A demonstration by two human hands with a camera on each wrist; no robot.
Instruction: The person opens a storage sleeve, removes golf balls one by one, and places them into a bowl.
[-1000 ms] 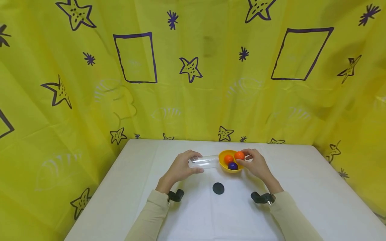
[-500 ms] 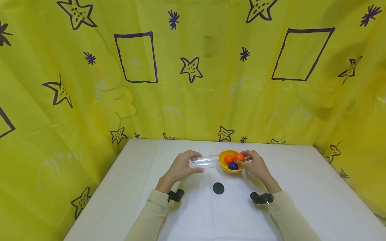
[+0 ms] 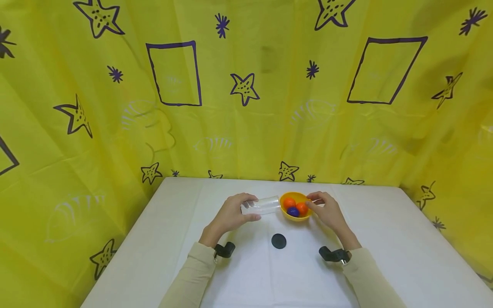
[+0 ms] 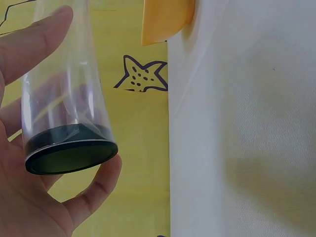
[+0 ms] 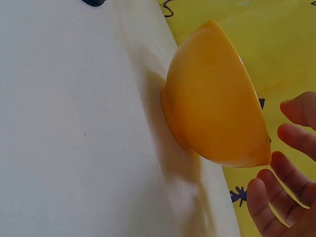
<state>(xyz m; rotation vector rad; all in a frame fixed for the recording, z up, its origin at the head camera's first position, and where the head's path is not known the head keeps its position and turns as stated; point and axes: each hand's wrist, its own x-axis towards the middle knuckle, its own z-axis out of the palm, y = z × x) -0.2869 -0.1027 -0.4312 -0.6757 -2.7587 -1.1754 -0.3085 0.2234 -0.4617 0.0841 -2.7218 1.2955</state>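
My left hand [image 3: 233, 214] grips a clear plastic tube [image 3: 265, 205], lying nearly level with its far end right at the bowl's left rim. A black cap [image 4: 71, 157] closes the tube's near end, as the left wrist view shows. Inside the yellow-orange bowl [image 3: 299, 218] are two orange balls [image 3: 302, 208] and a purple ball [image 3: 293, 212], bunched together. At the bowl's right rim is my right hand [image 3: 325, 208], its fingers loosely bent and apart. The right wrist view shows the bowl's outer side [image 5: 212, 103], and nothing between those fingers [image 5: 296, 138].
A black round disc [image 3: 279, 241] lies flat on the white tabletop [image 3: 300, 278], nearer to me than the bowl. Behind the table and along both sides hangs a yellow curtain [image 3: 269, 128] with printed stars and frames.
My right hand has lowered an orange ball into the bowl and let go of it. The balls have shifted within the bowl. The tube's far end has tipped up slightly.
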